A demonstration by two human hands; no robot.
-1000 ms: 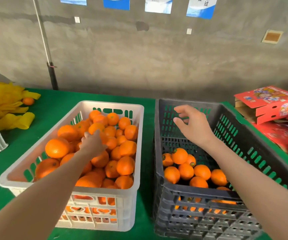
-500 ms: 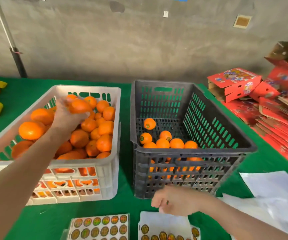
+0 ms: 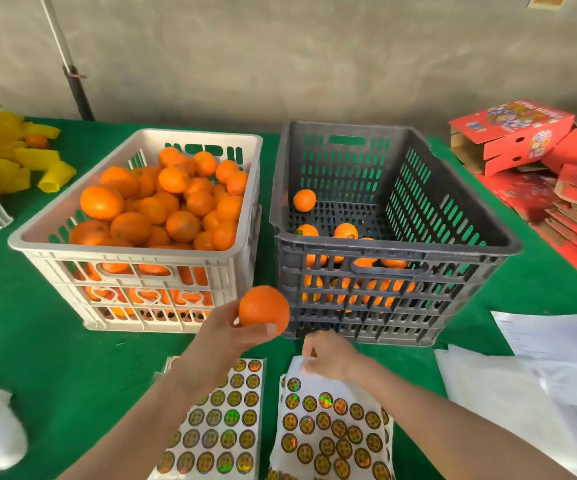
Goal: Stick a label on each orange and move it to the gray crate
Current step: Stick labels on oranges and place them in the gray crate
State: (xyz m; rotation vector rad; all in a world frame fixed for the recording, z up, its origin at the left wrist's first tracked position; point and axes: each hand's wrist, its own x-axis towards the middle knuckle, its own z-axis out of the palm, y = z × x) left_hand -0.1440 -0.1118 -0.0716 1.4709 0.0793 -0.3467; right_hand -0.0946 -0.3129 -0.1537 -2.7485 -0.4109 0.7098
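While the left hand [image 3: 223, 332] grips one orange [image 3: 263, 312] w/ thumb + fingers, up in front of the gap betw. the white crate [image 3: 131, 252] and gray crate [image 3: 397, 253], the right hand [image 3: 330, 355] is curled on the right label sheet [image 3: 335, 431], pinching its bare top edge; can't tell if a label is in the pinch. A 2nd label sheet [image 3: 224, 427] lies partly under the left forearm. Gray crate holds a few oranges [image 3: 345, 232], some w/ labels showing; white crate holds a pile of oranges [image 3: 162, 209]. Both sit on the green table [image 3: 37, 334].
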